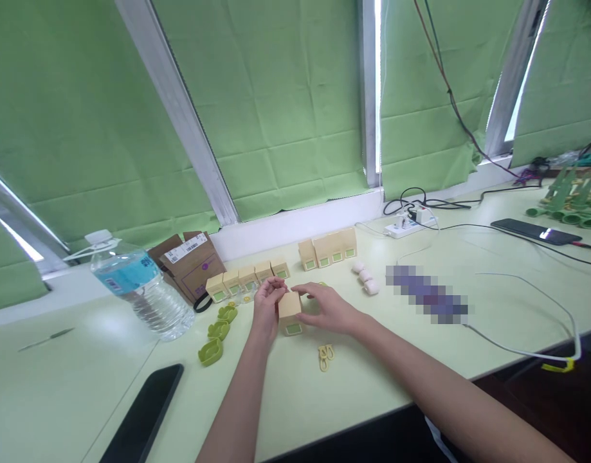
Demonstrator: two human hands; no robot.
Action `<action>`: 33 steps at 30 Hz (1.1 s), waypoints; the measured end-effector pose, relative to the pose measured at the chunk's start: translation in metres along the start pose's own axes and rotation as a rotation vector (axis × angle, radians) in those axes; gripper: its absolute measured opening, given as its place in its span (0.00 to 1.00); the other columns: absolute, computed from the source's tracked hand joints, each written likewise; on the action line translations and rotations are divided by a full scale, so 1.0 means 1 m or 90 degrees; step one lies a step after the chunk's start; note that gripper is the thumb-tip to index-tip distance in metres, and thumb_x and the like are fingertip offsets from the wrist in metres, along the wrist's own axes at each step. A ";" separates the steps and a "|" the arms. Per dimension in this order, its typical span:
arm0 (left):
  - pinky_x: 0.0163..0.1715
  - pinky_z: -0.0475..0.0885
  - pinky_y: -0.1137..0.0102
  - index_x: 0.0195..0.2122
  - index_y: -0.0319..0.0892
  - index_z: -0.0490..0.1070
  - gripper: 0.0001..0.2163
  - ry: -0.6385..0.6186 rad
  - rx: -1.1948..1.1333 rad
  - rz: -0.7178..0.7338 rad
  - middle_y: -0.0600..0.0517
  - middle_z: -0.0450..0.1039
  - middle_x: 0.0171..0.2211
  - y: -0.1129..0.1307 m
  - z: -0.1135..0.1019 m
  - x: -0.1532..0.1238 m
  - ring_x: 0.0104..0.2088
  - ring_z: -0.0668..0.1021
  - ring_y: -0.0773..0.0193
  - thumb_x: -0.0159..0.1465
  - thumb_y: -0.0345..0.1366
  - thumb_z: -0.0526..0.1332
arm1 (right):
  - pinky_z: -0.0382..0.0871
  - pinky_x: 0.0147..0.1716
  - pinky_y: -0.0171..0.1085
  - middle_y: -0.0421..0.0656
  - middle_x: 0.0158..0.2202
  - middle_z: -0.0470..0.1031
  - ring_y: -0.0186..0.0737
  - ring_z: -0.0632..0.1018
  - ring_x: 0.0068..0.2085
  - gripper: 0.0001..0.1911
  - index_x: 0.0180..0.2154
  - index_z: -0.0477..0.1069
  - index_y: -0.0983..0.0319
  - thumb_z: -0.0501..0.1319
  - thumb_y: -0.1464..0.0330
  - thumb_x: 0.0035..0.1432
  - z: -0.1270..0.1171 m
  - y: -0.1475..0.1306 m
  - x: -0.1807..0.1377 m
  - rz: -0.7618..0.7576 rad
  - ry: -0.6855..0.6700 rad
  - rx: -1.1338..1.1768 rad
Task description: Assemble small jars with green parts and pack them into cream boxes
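A small pale-yellow box [290, 308] with a green label on its front stands on the table between my hands. My left hand [267, 305] is closed against its left side, fingers near the top back edge. From the right, my right hand [328, 308] grips the box with thumb at the side and fingers at the top. Just in front lie a few yellow loop-shaped pieces [325, 357]. Green cup-like pieces [218, 330] run in a line to the left. Behind my left hand sits a row of similar boxes [247, 278], with another group [337, 251] farther back.
Left stand a large water bottle [145, 289] and an opened cardboard box [193, 267]; a black phone [143, 411] lies nearer. Right are pinkish-white pieces [366, 280], a blurred purple item [427, 294], a white cable [531, 354], a power strip [411, 225] and another phone [536, 232].
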State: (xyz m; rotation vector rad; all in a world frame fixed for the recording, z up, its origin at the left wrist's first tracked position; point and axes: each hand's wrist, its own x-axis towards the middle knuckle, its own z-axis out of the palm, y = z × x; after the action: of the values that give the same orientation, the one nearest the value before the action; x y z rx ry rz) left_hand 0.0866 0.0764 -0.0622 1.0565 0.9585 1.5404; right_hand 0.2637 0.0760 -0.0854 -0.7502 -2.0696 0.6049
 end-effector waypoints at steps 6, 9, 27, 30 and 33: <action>0.31 0.67 0.74 0.34 0.41 0.71 0.13 0.005 0.036 0.020 0.55 0.70 0.30 -0.001 0.000 0.001 0.30 0.71 0.68 0.46 0.30 0.68 | 0.73 0.51 0.48 0.47 0.52 0.75 0.46 0.76 0.52 0.29 0.57 0.70 0.56 0.70 0.63 0.54 0.000 -0.002 0.001 -0.001 0.009 0.007; 0.31 0.67 0.74 0.34 0.41 0.71 0.13 0.014 0.052 0.024 0.55 0.69 0.31 -0.003 -0.001 0.002 0.30 0.71 0.69 0.46 0.31 0.68 | 0.73 0.51 0.48 0.46 0.52 0.75 0.45 0.77 0.50 0.30 0.59 0.69 0.55 0.70 0.65 0.54 0.000 -0.003 0.001 -0.002 0.014 0.006; 0.32 0.68 0.74 0.32 0.41 0.72 0.11 0.008 0.102 -0.022 0.55 0.71 0.30 -0.013 -0.005 0.009 0.31 0.73 0.68 0.45 0.29 0.65 | 0.72 0.53 0.49 0.47 0.53 0.73 0.47 0.76 0.53 0.22 0.54 0.73 0.57 0.67 0.63 0.57 -0.001 -0.004 0.001 0.023 -0.014 0.000; 0.31 0.68 0.73 0.32 0.41 0.72 0.11 -0.007 0.085 -0.047 0.54 0.72 0.31 -0.012 -0.006 0.008 0.31 0.74 0.68 0.45 0.28 0.64 | 0.73 0.52 0.48 0.48 0.52 0.74 0.47 0.76 0.52 0.22 0.55 0.73 0.56 0.66 0.62 0.59 -0.002 -0.005 0.001 0.044 -0.031 0.002; 0.32 0.69 0.73 0.33 0.41 0.71 0.12 -0.017 0.043 -0.065 0.54 0.72 0.31 -0.011 -0.006 0.006 0.30 0.75 0.68 0.45 0.28 0.65 | 0.73 0.52 0.48 0.48 0.52 0.73 0.46 0.76 0.50 0.22 0.56 0.71 0.56 0.64 0.62 0.61 -0.003 -0.006 -0.001 0.054 -0.044 0.010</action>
State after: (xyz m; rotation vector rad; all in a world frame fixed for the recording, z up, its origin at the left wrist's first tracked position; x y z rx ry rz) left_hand 0.0835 0.0845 -0.0737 1.0562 1.0363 1.4163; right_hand 0.2647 0.0713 -0.0807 -0.8219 -2.1010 0.7030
